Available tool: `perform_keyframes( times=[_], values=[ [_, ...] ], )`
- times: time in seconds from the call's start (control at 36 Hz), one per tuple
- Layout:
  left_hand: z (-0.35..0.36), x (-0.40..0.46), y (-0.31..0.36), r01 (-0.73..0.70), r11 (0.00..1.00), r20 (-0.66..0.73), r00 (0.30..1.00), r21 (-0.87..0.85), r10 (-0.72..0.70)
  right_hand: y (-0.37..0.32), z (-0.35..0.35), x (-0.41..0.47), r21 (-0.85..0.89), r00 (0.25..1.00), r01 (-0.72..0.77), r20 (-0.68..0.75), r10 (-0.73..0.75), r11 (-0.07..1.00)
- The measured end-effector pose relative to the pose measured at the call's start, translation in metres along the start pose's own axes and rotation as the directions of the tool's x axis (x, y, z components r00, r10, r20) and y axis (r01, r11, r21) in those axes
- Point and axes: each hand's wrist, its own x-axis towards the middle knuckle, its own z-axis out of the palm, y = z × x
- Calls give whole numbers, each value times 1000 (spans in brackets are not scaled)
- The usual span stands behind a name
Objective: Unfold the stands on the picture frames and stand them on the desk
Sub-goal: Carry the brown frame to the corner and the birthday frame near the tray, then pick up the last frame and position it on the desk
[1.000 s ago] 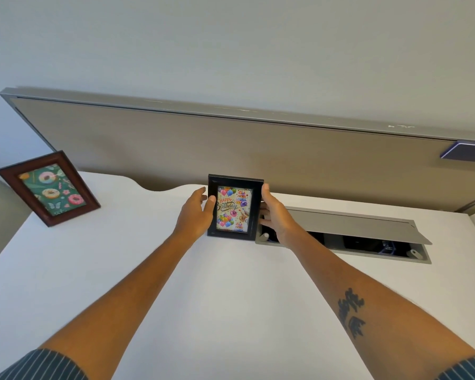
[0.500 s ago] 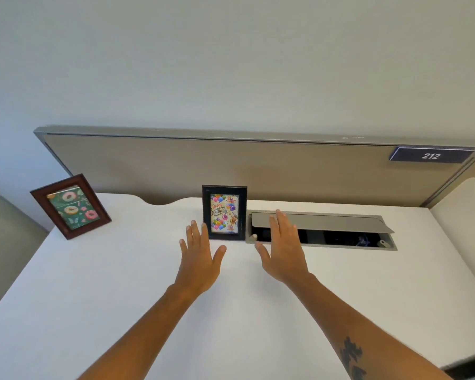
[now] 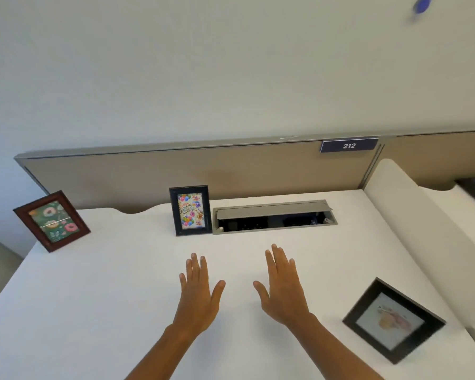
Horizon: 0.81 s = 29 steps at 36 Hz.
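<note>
A small black frame [image 3: 191, 210] with a birthday picture stands upright at the back of the white desk [image 3: 107, 297]. At the far left a brown wooden frame [image 3: 51, 221] with a doughnut picture also stands, tilted back. A third black frame [image 3: 393, 320] lies flat, face up, at the near right of the desk. My left hand [image 3: 198, 294] and my right hand [image 3: 283, 287] hover over the middle of the desk, palms down, fingers apart, holding nothing. Both are well short of the birthday frame.
A grey cable hatch [image 3: 274, 216] with its lid raised is set into the desk just right of the birthday frame. A beige partition [image 3: 148, 174] runs along the back, with a "212" label [image 3: 349, 145]. A neighbouring desk [image 3: 422, 215] adjoins on the right.
Both hands let go of the birthday frame, which stays standing, and drew back toward me. The view widened, bringing the flat black frame at the right into sight.
</note>
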Motion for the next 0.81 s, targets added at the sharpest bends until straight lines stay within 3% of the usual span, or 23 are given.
perform_keyframes(
  times=[0.42,0.81],
  values=[
    [72,-70,79,-142,989,171,975,-29,145,61,-24,-142,13,986,-163,21,163,987],
    [132,-111,126,-256,963,318,910,-81,268,131,-49,-245,65,893,-446,103,439,893]
  ],
)
